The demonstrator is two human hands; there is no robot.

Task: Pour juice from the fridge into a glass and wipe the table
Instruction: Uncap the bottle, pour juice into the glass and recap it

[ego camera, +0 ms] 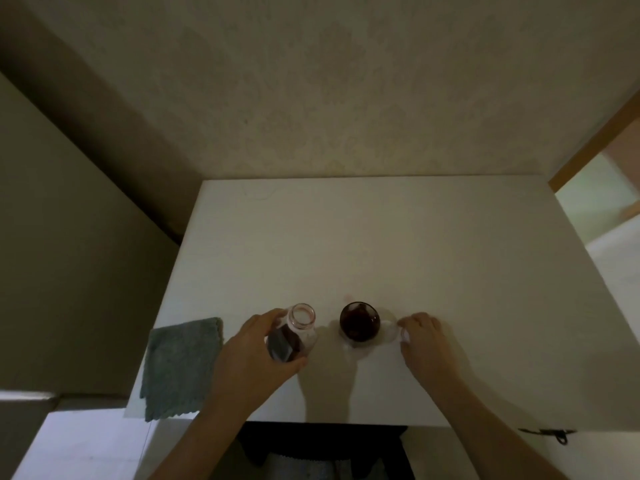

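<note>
1. The glass (359,321) stands on the white table (381,237) and is already filled with dark red juice, so I judge that the pouring is done.
2. The bottle (294,332) stands upright just to the left of the glass, a little apart from it. Its mouth is open, with no cap on it, and some dark juice remains in the lower part.
3. The left hand (256,351) is closed around the body of the bottle, fingers on the far side and thumb on the near side.
4. The right hand (424,336) rests on the table just to the right of the glass. Its fingers are curled together over something small and pale, maybe the cap, but I cannot tell for sure.
5. Some faint pinkish marks are on the table just behind the glass; they look like drops of juice.
6. The grey-green cloth (181,368) lies flat at the left near corner of the table, untouched. So the wiping is not yet done, and probably also the closing of the bottle.
</note>
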